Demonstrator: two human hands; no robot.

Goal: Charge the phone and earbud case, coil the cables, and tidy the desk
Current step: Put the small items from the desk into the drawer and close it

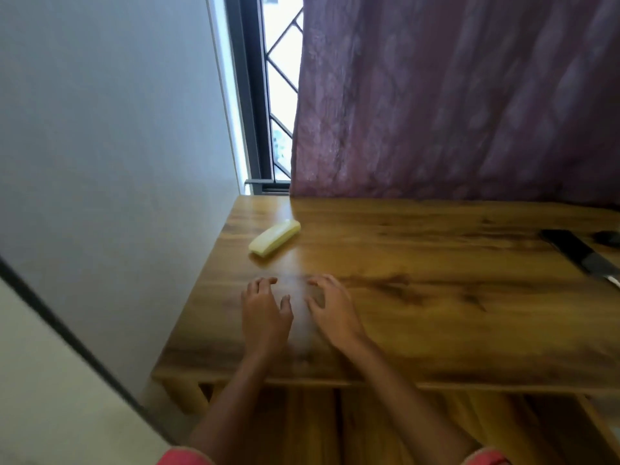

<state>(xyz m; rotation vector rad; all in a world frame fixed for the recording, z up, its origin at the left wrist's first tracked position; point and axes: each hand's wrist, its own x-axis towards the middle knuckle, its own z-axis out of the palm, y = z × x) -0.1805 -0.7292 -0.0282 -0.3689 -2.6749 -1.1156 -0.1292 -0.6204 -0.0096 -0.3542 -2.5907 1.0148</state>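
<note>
My left hand and my right hand hover side by side over the near left part of the wooden desk, palms down, fingers spread and slightly curled, nothing in them. A pale yellow oblong case lies on the desk beyond my left hand, near the back left corner. A dark phone lies flat at the right edge of the view, partly cut off. Behind it sits a small dark object, too cut off to identify. No cable is visible.
A white wall borders the desk on the left. A purple curtain hangs along the back edge, with a barred window beside it. Below the desktop runs a wooden shelf.
</note>
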